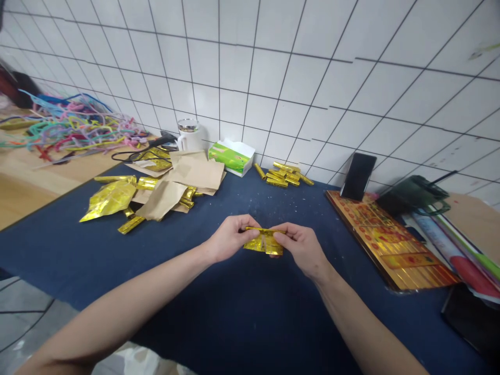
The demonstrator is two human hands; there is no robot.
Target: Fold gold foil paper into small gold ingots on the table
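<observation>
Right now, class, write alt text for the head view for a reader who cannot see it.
Two bare hands, left hand and right hand, pinch a folded gold foil paper above a dark blue cloth. Behind lie folded gold pieces, brown paper and a tissue box.

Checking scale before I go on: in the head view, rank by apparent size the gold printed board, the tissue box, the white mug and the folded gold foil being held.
1. gold printed board
2. tissue box
3. Folded gold foil and white mug look alike; the foil is nearer the camera, so unsure.
</observation>
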